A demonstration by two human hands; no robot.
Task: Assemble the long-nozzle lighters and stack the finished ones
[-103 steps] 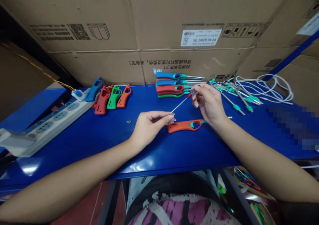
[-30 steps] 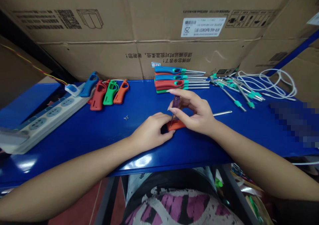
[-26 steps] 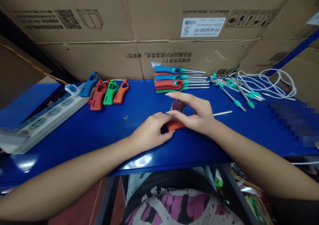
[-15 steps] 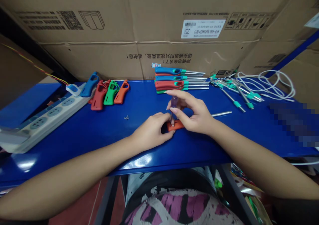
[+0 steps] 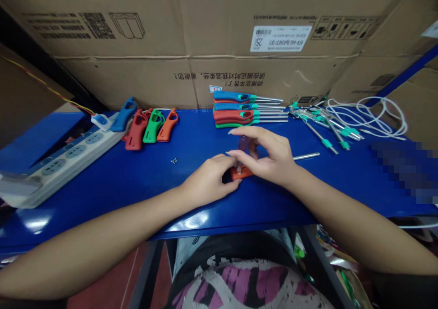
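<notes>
An orange long-nosed lighter lies on the blue table, its metal tube pointing right. Around its left end are the closed thumb and fingers of my left hand. My right hand grips a small screwdriver with a see-through purple handle. The screwdriver stands nearly upright over the orange body, and its tip is hidden by my fingers. A few small screws lie on the table left of my hands.
Behind my hands are stacked assembled lighters. Loose coloured handles lie at left beside a power strip. Metal tubes with green parts and a white cable are at right. A cardboard wall closes the back.
The fingers of my right hand have shifted around the screwdriver handle, with the thumb now farther left. My left hand and the orange lighter stay almost where they were.
</notes>
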